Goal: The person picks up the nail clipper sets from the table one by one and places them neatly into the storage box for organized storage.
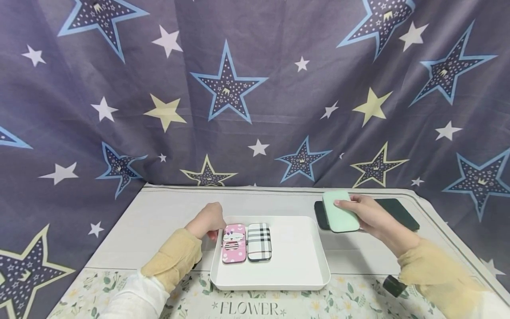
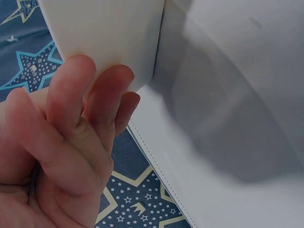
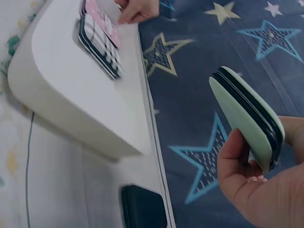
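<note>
A mint-green flat case (image 1: 340, 212) with a dark band round its edge is held up in my right hand (image 1: 370, 215), right of the white tray (image 1: 295, 252). The right wrist view shows my thumb on one face of the case (image 3: 242, 114), fingers partly hidden behind it. My left hand (image 1: 209, 219) grips the tray's rim at its far left corner; in the left wrist view its curled fingers (image 2: 71, 95) touch the outer wall. Inside the tray, a pink cartoon case (image 1: 234, 243) lies left of a plaid case (image 1: 259, 242).
A black case (image 1: 321, 215) lies partly hidden behind the mint-green one. Farther right is a dark green case (image 1: 398, 213), partly covered by my right hand. A flower-printed cloth (image 1: 249, 305) covers the near side of the table, and a star-patterned curtain (image 1: 255, 133) hangs behind.
</note>
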`<state>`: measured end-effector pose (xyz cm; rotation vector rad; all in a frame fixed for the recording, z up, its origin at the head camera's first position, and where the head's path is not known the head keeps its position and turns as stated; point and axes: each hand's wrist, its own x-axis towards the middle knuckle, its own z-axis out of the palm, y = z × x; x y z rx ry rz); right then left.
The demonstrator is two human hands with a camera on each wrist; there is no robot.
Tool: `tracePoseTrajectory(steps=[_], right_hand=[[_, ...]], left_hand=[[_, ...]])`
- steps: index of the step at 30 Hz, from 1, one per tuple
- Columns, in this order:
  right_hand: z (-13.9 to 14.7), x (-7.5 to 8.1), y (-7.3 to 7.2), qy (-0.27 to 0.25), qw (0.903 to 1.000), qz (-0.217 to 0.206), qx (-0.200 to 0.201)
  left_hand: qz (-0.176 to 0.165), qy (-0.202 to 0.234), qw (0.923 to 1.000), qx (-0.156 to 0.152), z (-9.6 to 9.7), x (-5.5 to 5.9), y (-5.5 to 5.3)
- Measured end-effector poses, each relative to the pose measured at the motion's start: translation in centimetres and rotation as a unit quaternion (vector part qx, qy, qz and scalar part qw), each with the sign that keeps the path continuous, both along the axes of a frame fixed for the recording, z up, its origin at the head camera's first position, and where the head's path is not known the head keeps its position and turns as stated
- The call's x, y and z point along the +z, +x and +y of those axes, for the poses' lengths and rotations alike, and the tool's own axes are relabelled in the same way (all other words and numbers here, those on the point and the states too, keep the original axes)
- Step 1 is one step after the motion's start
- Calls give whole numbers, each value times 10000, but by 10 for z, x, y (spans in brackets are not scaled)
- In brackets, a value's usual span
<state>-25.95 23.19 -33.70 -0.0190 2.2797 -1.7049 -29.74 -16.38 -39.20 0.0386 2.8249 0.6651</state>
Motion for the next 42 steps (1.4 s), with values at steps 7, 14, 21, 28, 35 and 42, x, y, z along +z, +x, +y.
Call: tracePoseTrajectory(steps=[7,14,21,28,35,42], right_hand=[[-31,-14,-5,-293,9994,153,77],[-56,-30,-11,-526,9986,95,57],[-73,-44,-16,-304,9995,33,50],[-91,-56,-16,97,9997,-130,-189],[-106,-65,-18,371,9990,-157,-206],[-115,-75,-23,543,9979,-295,-181]], left_hand=[[-39,-41,10000,21,1,1,-1],[-73,-59,9999,72,2,1,-1],[-43,-65,10000,30,2,1,-1],[-56,-91,9999,40,2,2,-1],[-101,-83,9999,85,2,3,-2],[-50,-81,9999,66,3,5,-1]])
